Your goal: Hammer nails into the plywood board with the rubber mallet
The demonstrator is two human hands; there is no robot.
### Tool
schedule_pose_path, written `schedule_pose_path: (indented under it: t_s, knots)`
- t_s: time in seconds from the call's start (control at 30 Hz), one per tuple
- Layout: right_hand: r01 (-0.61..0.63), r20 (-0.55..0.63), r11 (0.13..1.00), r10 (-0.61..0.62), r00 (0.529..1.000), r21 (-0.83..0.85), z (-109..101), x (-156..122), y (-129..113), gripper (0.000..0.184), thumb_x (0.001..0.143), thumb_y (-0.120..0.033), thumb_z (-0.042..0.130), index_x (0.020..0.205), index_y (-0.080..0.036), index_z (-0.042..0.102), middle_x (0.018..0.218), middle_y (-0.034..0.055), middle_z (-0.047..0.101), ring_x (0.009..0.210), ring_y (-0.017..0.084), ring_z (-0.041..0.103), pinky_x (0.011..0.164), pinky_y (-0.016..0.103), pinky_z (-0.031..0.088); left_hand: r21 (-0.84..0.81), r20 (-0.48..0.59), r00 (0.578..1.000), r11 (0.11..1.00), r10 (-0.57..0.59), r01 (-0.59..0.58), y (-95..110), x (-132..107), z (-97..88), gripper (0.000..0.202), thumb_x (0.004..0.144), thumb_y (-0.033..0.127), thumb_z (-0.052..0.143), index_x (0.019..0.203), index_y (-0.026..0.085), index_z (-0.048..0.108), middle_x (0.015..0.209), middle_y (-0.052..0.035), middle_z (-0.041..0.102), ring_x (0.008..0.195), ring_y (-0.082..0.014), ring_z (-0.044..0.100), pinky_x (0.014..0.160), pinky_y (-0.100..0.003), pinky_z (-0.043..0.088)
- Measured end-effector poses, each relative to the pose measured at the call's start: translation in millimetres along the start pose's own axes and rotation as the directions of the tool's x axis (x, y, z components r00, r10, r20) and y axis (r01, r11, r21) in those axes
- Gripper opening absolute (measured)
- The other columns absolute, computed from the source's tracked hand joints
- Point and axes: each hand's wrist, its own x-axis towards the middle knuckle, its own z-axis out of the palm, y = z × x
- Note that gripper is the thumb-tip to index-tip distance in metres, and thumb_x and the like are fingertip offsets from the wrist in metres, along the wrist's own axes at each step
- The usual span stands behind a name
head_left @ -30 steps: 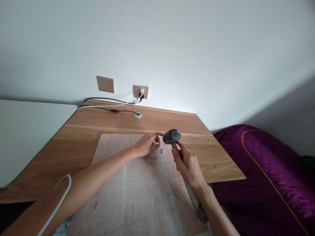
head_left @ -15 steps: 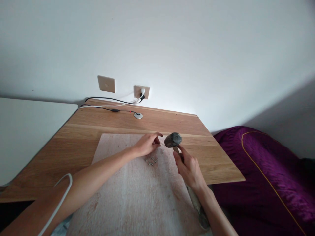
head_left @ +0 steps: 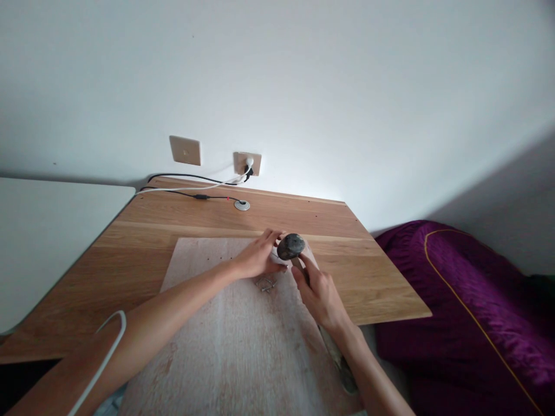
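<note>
My right hand [head_left: 319,292] is closed around the wooden handle of a hammer [head_left: 291,247], gripping close below its stubby dark grey head. The far end of the handle trails back under my right forearm. Just left of the hammer head, my left hand [head_left: 255,257] rests over the far part of a pale wooden board [head_left: 225,341], its thumb and forefinger apart. The hammer head hides part of its fingertips. A tiny object by the thumb tip is too small to make out. Several thin metal nails [head_left: 266,284] lie in a small heap nearer me.
The board sits on a brown wooden desk [head_left: 368,283] against a white wall. Black and white cables [head_left: 202,197] run across the back to a wall socket [head_left: 247,164]. A white panel [head_left: 56,242] is at left, purple fabric [head_left: 459,306] at right. A white cord [head_left: 106,352] loops over my left forearm.
My right hand and the hammer have moved left, bringing the head against or in front of my left fingertips. My left thumb has come down toward the board.
</note>
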Motion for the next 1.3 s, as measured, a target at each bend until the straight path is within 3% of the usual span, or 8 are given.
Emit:
schedule_pose_path:
  t_s: [0.2,0.37,0.5,0.63,0.77,0.9,1.03,1.3]
  knots:
    - [-0.131,-0.07,0.991,0.131,0.989,0.003,-10.3,-17.3,15.8,0.059,0.103,-0.05,0.041,0.142,-0.012,0.063,0.06,0.0,0.065,0.046,0.021,0.062,0.054,0.029,0.046,0.139,0.012,0.996,0.987,0.086,-0.087,5.2,-3.4,-0.7,0.076,0.081,0.034,0.088,0.143,0.018,0.049,0.128,-0.015,0.058,0.118,-0.0314,0.062,0.104,-0.049,0.054]
    - [-0.21,-0.089,0.977,0.206,0.974,-0.031,-17.1,-33.4,31.1,0.064,0.102,-0.054,0.041,0.143,-0.01,0.063,0.057,-0.0005,0.064,0.044,0.021,0.06,0.054,0.029,0.045,0.325,0.12,0.976,0.922,0.181,-0.211,14.7,-5.8,-2.6,0.035,0.092,0.033,0.078,0.123,0.019,0.069,0.129,-0.0151,0.06,0.125,-0.0331,0.059,0.11,-0.051,0.049]
    - [-0.2,-0.085,0.978,0.195,0.977,-0.057,-11.8,-39.5,38.9,0.063,0.102,-0.052,0.039,0.14,-0.008,0.065,0.059,0.0018,0.065,0.048,0.023,0.062,0.056,0.03,0.045,0.326,0.166,0.959,0.906,0.228,-0.271,12.8,-6.2,-2.4,0.012,0.095,0.026,0.075,0.104,0.022,0.08,0.131,-0.0133,0.061,0.125,-0.0308,0.06,0.11,-0.048,0.048]
    - [-0.183,-0.114,0.981,0.174,0.978,-0.071,-6.9,-40.6,41.9,0.06,0.103,-0.048,0.039,0.139,-0.01,0.066,0.063,0.0044,0.069,0.053,0.024,0.066,0.062,0.032,0.048,0.256,0.121,0.972,0.939,0.203,-0.228,10.7,-4.0,-1.0,0.012,0.09,0.024,0.081,0.101,0.022,0.081,0.126,-0.0112,0.064,0.122,-0.0285,0.062,0.108,-0.044,0.049]
    - [-0.186,-0.116,0.98,0.178,0.977,-0.069,-5.0,-40.3,44.5,0.058,0.103,-0.048,0.038,0.138,-0.01,0.066,0.068,0.0074,0.074,0.06,0.027,0.072,0.067,0.033,0.051,0.152,0.089,0.982,0.972,0.168,-0.18,11.2,-0.6,-4.5,0.007,0.091,0.019,0.079,0.098,0.021,0.078,0.109,-0.0071,0.073,0.107,-0.0228,0.068,0.1,-0.036,0.051]
    - [-0.166,-0.138,0.982,0.152,0.979,-0.093,-4.3,-39.5,45.1,0.057,0.103,-0.046,0.037,0.134,-0.01,0.068,0.083,0.0142,0.08,0.078,0.032,0.079,0.07,0.035,0.053,0.021,0.019,0.999,0.999,0.048,-0.048,8.9,3.1,-23.6,0.007,0.094,0.02,0.074,0.1,0.019,0.077,0.097,-0.0046,0.079,0.092,-0.019,0.072,0.09,-0.029,0.054]
    - [-0.173,-0.119,0.979,0.16,0.98,-0.108,-4.4,-39.2,43.9,0.056,0.104,-0.045,0.034,0.136,-0.011,0.066,0.096,0.018,0.083,0.087,0.035,0.08,0.074,0.037,0.054,0.015,-0.022,0.999,0.999,-0.028,0.029,3.5,1.4,-43.8,0.007,0.093,0.02,0.073,0.099,0.018,0.075,0.094,-0.0032,0.079,0.087,-0.0175,0.073,0.086,-0.027,0.054]
    - [-0.185,-0.107,0.978,0.174,0.979,-0.102,-3.7,-39.8,44.3,0.059,0.104,-0.045,0.035,0.141,-0.009,0.063,0.111,0.0209,0.082,0.107,0.039,0.078,0.082,0.04,0.056,0.063,0.068,0.996,0.996,-0.065,0.06,-4.8,-12.6,-34.1,0.005,0.091,0.015,0.074,0.093,0.019,0.075,0.087,-0.002,0.076,0.082,-0.0173,0.072,0.079,-0.027,0.051]
